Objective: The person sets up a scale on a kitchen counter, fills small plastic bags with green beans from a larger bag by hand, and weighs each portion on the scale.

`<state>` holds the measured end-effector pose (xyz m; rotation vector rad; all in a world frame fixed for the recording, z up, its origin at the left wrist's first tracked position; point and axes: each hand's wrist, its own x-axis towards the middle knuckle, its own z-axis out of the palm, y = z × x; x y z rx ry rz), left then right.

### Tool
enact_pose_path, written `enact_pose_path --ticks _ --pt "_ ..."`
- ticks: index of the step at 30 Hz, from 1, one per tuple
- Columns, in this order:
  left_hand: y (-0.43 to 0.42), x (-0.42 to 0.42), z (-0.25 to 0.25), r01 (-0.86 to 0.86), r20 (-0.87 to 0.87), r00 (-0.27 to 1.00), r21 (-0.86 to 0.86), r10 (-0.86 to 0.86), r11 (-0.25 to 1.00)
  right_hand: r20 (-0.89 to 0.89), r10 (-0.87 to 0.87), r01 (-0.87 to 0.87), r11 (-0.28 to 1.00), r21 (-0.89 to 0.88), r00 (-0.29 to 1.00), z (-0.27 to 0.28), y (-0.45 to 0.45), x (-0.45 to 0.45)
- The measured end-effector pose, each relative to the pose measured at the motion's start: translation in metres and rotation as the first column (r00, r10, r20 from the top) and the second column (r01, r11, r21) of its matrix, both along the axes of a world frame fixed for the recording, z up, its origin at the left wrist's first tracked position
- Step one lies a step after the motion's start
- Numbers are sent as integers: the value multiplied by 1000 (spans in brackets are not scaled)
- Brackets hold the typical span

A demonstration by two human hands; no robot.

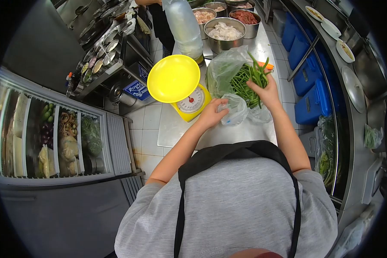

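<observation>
My right hand (pixel 266 91) is closed around a bunch of green beans (pixel 259 76), above a large plastic bag (pixel 228 69) that lies open on the steel table. More green beans fill that bag's mouth. My left hand (pixel 213 114) pinches the edge of a small clear plastic bag (pixel 233 112), just in front of the beans. To the left of the bags stands a yellow kitchen scale (pixel 188 112) with a round dial and a yellow pan (pixel 174 78) on top. An orange object (pixel 267 66), partly hidden, sits behind my right hand.
Steel pots (pixel 225 43) of raw meat stand at the table's far end. Beside them is a tall, plastic-wrapped container (pixel 182 32), near a person in dark clothes (pixel 160 26). A glass-topped fridge (pixel 51 137) is at left; blue bins (pixel 311 103) line the right shelf.
</observation>
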<state>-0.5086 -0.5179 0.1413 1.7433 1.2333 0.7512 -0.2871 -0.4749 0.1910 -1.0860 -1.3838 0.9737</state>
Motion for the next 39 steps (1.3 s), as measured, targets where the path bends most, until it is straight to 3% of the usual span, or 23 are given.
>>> enact_pose_path --ticks 2,3,5,7,9,10,12,16,18,20,22,23,24,25,26,28,29,31,32,33,35,39 --pt "1 6 4 -1 -16 1000 -35 1 999 -203 44 -44 999 1 978 30 -8 -8" --pt "2 8 7 -6 -31 1000 -64 4 998 -204 42 -43 999 2 978 37 -9 -10" --pt "4 13 13 7 -66 998 -63 -11 998 -497 201 -251 967 -35 844 44 -9 -13" --pt "3 15 12 20 -103 994 -62 -27 998 -504 250 -309 950 -35 827 40 -11 -23" --pt "2 18 9 30 -54 998 58 -27 998 -285 218 -251 964 -86 933 33 -21 -38" --pt "2 18 8 30 -54 998 57 -27 998 -286 218 -252 964 -87 933 22 -23 -40" --pt "1 17 3 -13 102 995 151 -3 988 208 302 -308 951 -6 930 -6 -25 -42" --pt "-7 14 -6 -84 219 975 221 35 972 307 375 -366 926 -90 875 -28 -32 -39" --pt "-3 7 -8 5 304 953 -34 6 999 344 387 -373 921 -110 855 -35 -36 -41" --pt "2 9 -11 -4 377 925 -115 47 993 384 398 -378 917 -130 833 -38 -36 -40" --pt "0 12 -1 -8 444 891 -193 94 981 535 494 -383 870 -311 686 -29 -29 -42" --pt "0 14 4 -43 348 934 -99 75 994 536 491 -382 871 -309 687 -27 -24 -42" --pt "-2 15 11 -67 245 967 -4 66 998 610 539 -379 842 -384 580 -25 -20 -43" --pt "-3 17 14 -64 243 968 -6 64 998 668 583 -364 812 -456 462 -24 -17 -43" --pt "-2 20 17 -47 207 978 53 35 997 669 581 -363 813 -455 464 -21 -14 -42" --pt "-5 25 30 -30 170 985 110 11 993 684 647 -349 761 -548 336 -17 -7 -41" --pt "-8 27 37 -28 123 992 152 9 988 684 648 -350 760 -548 335 -28 0 -39" --pt "-10 30 52 -25 71 997 194 11 981 750 580 -541 761 -359 318 -66 17 -37" --pt "-10 31 59 -19 77 997 179 5 984 766 620 -451 741 -498 173 -73 24 -38" --pt "-11 31 65 -13 84 996 162 -1 987 766 619 -450 741 -498 173 -54 20 -41" --pt "-12 33 75 3 100 995 155 -18 988 727 686 -226 703 -674 -36 7 6 -52" --pt "-5 38 93 62 106 991 189 -83 980 800 581 -408 700 -585 -151 -73 46 -46"
